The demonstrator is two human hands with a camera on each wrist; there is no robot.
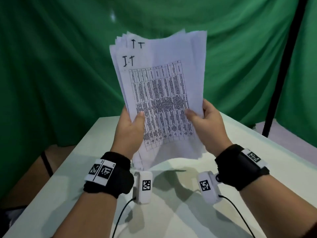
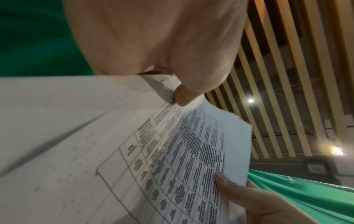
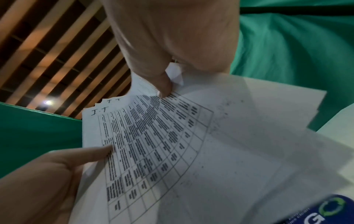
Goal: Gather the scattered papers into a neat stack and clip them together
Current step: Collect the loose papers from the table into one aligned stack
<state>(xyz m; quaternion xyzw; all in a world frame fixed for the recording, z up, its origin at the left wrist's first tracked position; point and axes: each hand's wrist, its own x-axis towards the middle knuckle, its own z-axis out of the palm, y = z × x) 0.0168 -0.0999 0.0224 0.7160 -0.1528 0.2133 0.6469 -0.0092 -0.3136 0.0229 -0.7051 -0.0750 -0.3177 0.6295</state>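
Both hands hold one sheaf of papers (image 1: 159,93) upright above the worktop (image 1: 180,212). On the left, the grip is the left hand (image 1: 131,129) clamped on the sheaf's left edge, thumb laid across the printed front page and fingers tucked behind, out of sight. On the right, the grip is the right hand (image 1: 205,124) pinching the right edge the same way, thumb on the front and fingers behind.

That front page carries a dense printed table and a handwritten mark near its top left corner (it reads something like "J.T"). Behind it the other sheets are fanned unevenly: their top edges step up and to the left, and more white margins stick out past the right side, so the edges are not squared. At the bottom the sheaf hangs just above the white worktop; whether it touches, I cannot tell.

From the left wrist view, the left thumb presses the table page near its edge while the right thumb sits on the far side. A green cloth backdrop (image 1: 60,66) hangs behind, with a dark stand pole (image 1: 281,69) at the right. Black wrist straps with coded tags sit on both forearms.
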